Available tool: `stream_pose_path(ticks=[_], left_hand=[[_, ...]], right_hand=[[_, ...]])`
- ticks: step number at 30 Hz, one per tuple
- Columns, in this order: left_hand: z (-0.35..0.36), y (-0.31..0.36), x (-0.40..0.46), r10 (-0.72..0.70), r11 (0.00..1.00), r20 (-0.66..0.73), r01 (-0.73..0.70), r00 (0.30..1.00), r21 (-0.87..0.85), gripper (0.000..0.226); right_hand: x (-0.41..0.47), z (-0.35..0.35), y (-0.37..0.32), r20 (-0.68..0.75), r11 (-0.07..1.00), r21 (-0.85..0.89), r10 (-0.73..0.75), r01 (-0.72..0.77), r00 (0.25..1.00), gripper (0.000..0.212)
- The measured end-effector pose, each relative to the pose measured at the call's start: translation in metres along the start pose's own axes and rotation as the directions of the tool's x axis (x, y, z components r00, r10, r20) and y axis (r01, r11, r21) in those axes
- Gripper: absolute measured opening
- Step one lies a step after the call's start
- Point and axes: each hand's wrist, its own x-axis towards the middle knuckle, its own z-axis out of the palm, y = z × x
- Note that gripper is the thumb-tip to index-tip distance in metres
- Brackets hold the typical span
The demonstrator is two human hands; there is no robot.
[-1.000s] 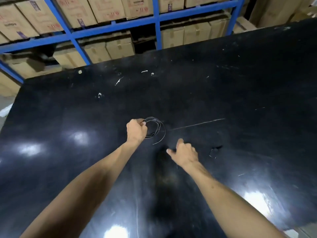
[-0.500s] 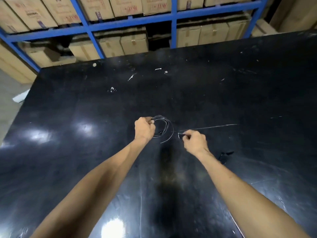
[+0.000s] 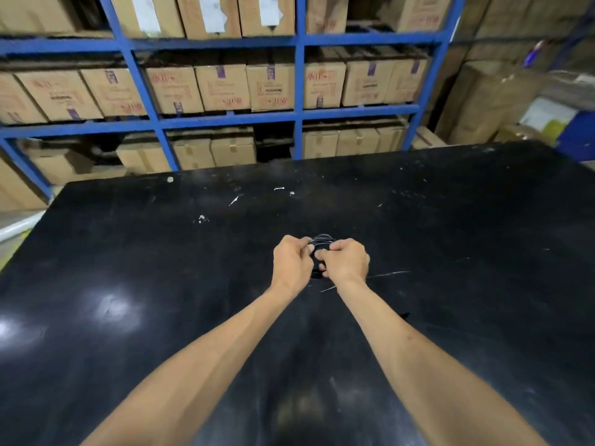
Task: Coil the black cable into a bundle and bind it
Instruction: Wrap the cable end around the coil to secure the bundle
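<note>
Over a black desk (image 3: pixel 135 259), a person's left hand (image 3: pixel 291 262) and right hand (image 3: pixel 346 260) each pinch the black cable (image 3: pixel 322 241), already coiled into a small bundle held between them, so it seems only the binding remains.

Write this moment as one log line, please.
step: binding | left hand: gripping cable coil | right hand: pinching coil | over black table | tie: not visible

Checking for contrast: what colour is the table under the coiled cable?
Glossy black table, same as the cable; head view.
</note>
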Motion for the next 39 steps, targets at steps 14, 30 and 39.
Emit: stream_pose_path(ticks=[14, 30, 39], left_hand=[[-0.028, 0.033, 0.002, -0.035, 0.995, 0.22, 0.054, 0.975, -0.079, 0.016], [-0.03, 0.03, 0.002, -0.181, 0.914, 0.128, 0.215, 0.975, -0.343, 0.025], [-0.037, 0.039, -0.002, -0.027, 0.982, 0.099, 0.045, 0.995, -0.185, 0.02]], right_hand=[[-0.024, -0.02, -0.019, 0.118, 0.933, 0.357, -0.001, -0.042, 0.993, 0.024], [-0.028, -0.05, -0.037, 0.251, 0.819, -0.336, -0.399, 0.466, 0.882, 0.032], [-0.025, -0.048, -0.026, 0.455, -0.103, -0.733, -0.809, 0.672, 0.372, 0.031]])
